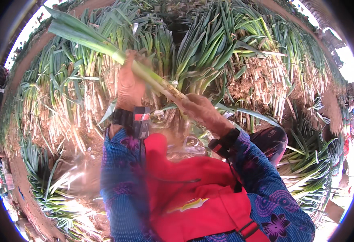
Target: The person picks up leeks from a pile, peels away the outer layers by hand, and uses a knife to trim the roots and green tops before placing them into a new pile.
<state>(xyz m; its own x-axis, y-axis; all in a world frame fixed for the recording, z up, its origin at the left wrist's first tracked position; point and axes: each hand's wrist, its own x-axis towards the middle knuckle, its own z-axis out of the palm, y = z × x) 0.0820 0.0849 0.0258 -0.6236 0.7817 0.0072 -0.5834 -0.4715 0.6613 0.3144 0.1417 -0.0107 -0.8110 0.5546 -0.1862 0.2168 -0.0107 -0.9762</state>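
Note:
A long green onion (154,78) slants across the front of me, its broad green leaves up to the left and its paler stem end down to the right. My left hand (130,82) is closed around the stalk just below the leaves, its fingers partly blurred. Lower down, my right hand (203,113) grips the stem end between thumb and fingers, covering the tip. Below my hands, by my lap, lies some clear plastic (189,145), partly blurred.
Heaps of green onions (80,92) with roots toward me line the far left. More bundles (265,72) lie at the far right. Other onions (68,209) rest at the near left, and another pile (314,173) is beside my knee (272,143) on the right.

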